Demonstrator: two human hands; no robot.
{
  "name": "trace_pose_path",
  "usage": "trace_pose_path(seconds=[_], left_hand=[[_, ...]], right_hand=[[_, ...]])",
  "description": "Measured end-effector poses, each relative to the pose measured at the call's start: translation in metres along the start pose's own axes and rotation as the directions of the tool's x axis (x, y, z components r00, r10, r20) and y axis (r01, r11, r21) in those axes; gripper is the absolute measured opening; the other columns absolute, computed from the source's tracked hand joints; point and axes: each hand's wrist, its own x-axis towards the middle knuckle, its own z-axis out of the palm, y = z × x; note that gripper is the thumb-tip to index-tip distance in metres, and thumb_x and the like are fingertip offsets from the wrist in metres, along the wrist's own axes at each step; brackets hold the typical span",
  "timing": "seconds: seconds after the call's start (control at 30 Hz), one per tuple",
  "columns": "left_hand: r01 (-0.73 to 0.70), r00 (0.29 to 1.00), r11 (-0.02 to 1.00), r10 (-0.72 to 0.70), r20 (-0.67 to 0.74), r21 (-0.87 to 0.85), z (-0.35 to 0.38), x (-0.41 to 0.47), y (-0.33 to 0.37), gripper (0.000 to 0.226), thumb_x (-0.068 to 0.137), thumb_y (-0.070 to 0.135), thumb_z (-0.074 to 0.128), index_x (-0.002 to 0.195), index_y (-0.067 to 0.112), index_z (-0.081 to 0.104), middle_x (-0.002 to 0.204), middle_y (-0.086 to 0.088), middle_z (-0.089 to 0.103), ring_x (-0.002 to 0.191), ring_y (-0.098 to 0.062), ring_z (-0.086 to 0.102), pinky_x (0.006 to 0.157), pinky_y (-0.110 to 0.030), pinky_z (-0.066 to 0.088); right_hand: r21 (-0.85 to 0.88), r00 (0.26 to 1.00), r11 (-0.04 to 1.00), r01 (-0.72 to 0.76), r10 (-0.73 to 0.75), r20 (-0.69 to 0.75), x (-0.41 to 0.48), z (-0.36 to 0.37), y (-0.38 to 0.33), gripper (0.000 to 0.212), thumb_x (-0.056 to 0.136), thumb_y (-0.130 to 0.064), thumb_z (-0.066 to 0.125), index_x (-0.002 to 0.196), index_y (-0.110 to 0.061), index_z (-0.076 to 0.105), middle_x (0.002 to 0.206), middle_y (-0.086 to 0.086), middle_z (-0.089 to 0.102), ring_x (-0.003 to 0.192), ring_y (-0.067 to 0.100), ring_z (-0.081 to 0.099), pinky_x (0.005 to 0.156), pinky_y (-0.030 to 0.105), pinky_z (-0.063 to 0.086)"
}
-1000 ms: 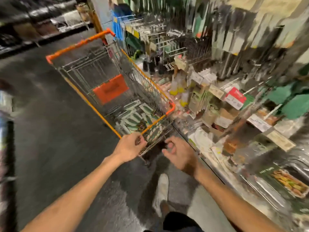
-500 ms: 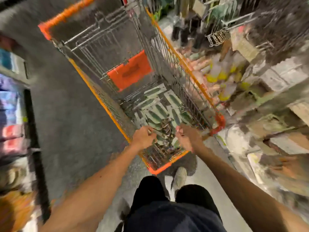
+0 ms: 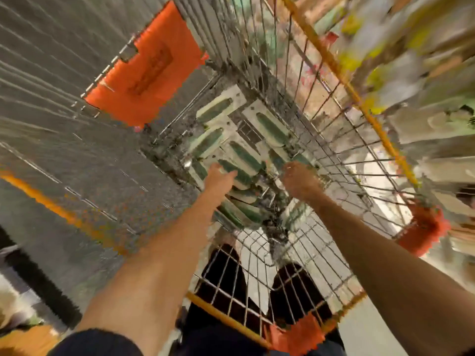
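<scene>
Both arms reach deep into the cart, probably to take or sort the packs on its floor. The left hand touches one pack and the right hand is just beside it; the blur hides whether the fingers clasp anything. The packs are white cards with long green pieces, and they lie flat and overlapping under both hands.

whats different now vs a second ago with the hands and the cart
Both hands moved from the near end of the orange-rimmed wire shopping cart down inside it: left hand and right hand now sit at the white-and-green flat packs. Blur hides any grip. The packs stayed on the cart floor.
</scene>
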Motion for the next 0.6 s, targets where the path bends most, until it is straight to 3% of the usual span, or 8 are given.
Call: trace_pose_path(seconds=[0.1,0.17,0.27,0.33,0.4,0.5,0.6], left_hand=[[0.054,0.999,0.997,-0.055,-0.001,-0.057,0.005,0.036,0.0,0.072,0.092,0.032,0.069,0.15,0.016,0.03,0.15,-0.013,0.041,0.133,-0.033,0.044,0.112,-0.043,0.037],[0.119,0.993,0.991,-0.119,-0.006,-0.057,0.011,0.054,0.0,0.076,0.092,0.039,0.067,0.152,0.017,0.026,0.153,-0.011,0.038,0.135,-0.034,0.042,0.112,-0.04,0.036],[0.119,0.987,0.979,-0.135,-0.087,-0.166,0.022,0.069,0.009,0.083,0.089,0.037,0.072,0.153,0.016,0.024,0.155,-0.011,0.036,0.139,-0.031,0.038,0.11,-0.036,0.033],[0.111,0.982,0.942,-0.152,-0.11,-0.315,0.027,0.082,0.013,0.093,0.083,0.03,0.08,0.153,0.016,0.022,0.153,-0.007,0.038,0.138,-0.026,0.04,0.109,-0.029,0.032],[0.102,0.984,0.891,-0.156,-0.088,-0.441,0.033,0.097,0.016,0.097,0.07,0.03,0.089,0.147,0.019,0.031,0.142,0.0,0.051,0.127,-0.02,0.051,0.106,-0.028,0.038],[0.172,0.979,0.835,-0.201,0.0,-0.522,0.044,0.131,0.002,0.097,0.051,0.046,0.095,0.132,0.021,0.047,0.128,-0.004,0.064,0.109,-0.018,0.065,0.094,-0.04,0.055],[0.225,0.974,0.841,-0.216,0.076,-0.492,0.041,0.112,0.026,0.092,0.067,0.041,0.09,0.14,0.009,0.042,0.133,-0.008,0.058,0.122,-0.024,0.057,0.105,-0.041,0.047]], right_hand=[[0.009,0.996,0.996,-0.087,0.086,0.022,0.03,0.017,-0.009,0.041,0.098,-0.02,0.052,0.136,-0.007,0.043,0.132,0.015,0.055,0.11,0.03,0.057,0.09,0.036,0.048],[-0.037,0.993,0.993,-0.109,0.11,0.03,0.044,0.029,-0.013,0.045,0.1,-0.017,0.049,0.141,-0.003,0.036,0.14,0.018,0.047,0.119,0.032,0.051,0.088,0.033,0.041],[-0.072,0.991,0.988,-0.133,0.133,-0.003,0.059,0.046,-0.015,0.065,0.097,-0.019,0.054,0.151,-0.003,0.02,0.153,0.022,0.028,0.138,0.041,0.033,0.112,0.047,0.034],[-0.055,0.987,0.986,-0.16,0.158,-0.038,0.067,0.057,-0.016,0.074,0.096,-0.021,0.057,0.153,-0.008,0.014,0.154,0.025,0.022,0.139,0.045,0.028,0.114,0.054,0.03],[-0.065,0.978,0.98,-0.189,0.182,-0.097,0.073,0.063,-0.017,0.073,0.095,-0.021,0.06,0.153,-0.012,0.017,0.152,0.026,0.026,0.137,0.045,0.031,0.112,0.055,0.032],[-0.051,0.972,0.984,-0.17,0.159,-0.175,0.077,0.064,-0.013,0.059,0.095,-0.019,0.058,0.147,-0.013,0.031,0.146,0.022,0.039,0.128,0.043,0.04,0.106,0.054,0.039],[0.044,0.975,0.992,-0.12,0.126,-0.183,0.079,0.058,-0.007,0.046,0.092,-0.018,0.061,0.136,-0.014,0.047,0.132,0.014,0.055,0.117,0.038,0.052,0.1,0.049,0.046]])
